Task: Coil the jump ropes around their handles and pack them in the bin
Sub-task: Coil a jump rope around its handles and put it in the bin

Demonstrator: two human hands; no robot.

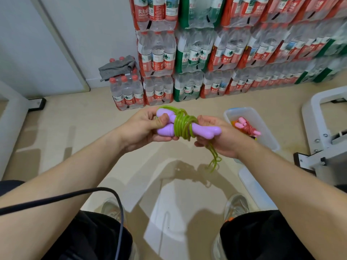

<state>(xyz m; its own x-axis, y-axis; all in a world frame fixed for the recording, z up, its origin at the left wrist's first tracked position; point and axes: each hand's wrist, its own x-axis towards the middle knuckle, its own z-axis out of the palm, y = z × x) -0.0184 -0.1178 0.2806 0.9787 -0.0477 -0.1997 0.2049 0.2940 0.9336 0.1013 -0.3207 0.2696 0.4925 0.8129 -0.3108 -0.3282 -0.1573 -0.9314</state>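
Gripping purple handles wound in green rope, left hand curled round one end, right hand curled under the other, bin nearby.

**Green jump rope being wound on purple handles**

The person's left hand is gripping one end of the paired purple handles, while the right hand is cupping the other end. The green rope is sitting coiled around their middle, its loose loops dangling below the right hand. On the floor beyond, a clear plastic bin is holding a pink-handled jump rope.
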